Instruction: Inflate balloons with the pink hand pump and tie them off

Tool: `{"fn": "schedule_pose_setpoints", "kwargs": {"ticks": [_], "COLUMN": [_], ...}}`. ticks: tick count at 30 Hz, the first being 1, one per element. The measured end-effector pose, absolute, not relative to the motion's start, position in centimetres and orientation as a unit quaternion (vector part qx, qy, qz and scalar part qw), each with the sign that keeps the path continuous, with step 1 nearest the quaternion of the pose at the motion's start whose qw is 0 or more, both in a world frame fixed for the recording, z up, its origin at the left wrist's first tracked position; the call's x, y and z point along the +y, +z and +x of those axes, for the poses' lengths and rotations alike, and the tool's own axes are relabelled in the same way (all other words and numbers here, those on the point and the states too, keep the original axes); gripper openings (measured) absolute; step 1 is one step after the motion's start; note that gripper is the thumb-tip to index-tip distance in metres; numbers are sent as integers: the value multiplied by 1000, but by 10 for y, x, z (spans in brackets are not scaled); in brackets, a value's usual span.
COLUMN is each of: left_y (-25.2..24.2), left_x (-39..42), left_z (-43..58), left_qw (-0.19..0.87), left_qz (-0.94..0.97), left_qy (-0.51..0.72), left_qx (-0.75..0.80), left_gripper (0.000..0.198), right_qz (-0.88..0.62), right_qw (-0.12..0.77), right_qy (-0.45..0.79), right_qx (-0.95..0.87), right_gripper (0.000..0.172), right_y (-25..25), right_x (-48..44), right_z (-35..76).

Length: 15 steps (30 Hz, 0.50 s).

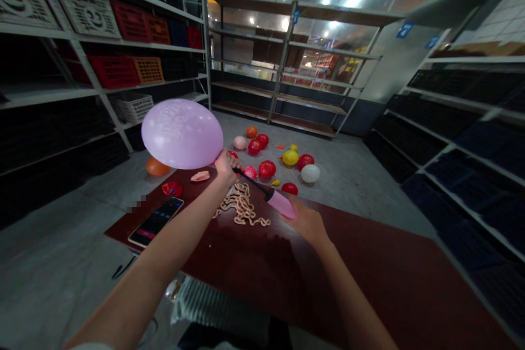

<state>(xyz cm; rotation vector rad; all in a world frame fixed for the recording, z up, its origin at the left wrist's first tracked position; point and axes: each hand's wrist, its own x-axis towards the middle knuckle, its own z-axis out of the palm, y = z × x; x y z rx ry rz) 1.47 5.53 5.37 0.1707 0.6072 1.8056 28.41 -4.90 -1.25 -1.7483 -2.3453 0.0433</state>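
A large purple balloon [182,134] with pale printing, blown up, hangs above the table's far left. My left hand [226,167] is closed around its neck, where the black end of a balloon pump meets it. The pump's pink barrel [281,204] slants down to the right, and my right hand [305,221] is wrapped round its far end. A black rod [254,181] shows between the two hands. Under the pump, a tangle of beige cord-like strands [241,205] lies on the dark red table [348,262].
A phone [156,222], a red crumpled piece [172,188] and a small pinkish packet [200,176] lie on the table's left. Several balloons [290,157] are scattered on the floor beyond it. Shelves [279,60] with crates [117,71] stand around.
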Motion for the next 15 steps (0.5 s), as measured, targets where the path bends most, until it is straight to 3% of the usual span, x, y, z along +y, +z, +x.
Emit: {"fn": "schedule_pose_setpoints", "kwargs": {"ticks": [15], "left_y": [95], "left_x": [42], "left_z": [14], "left_qw": [555], "left_qz": [169], "left_qy": [799], "left_qx": [160], "left_gripper": [55], "right_qz": [-570], "right_qw": [175], "right_qy": [113], "right_qx": [-794], "right_gripper": [58], "right_y": [11], "right_x": [-46], "right_z": [282]}}
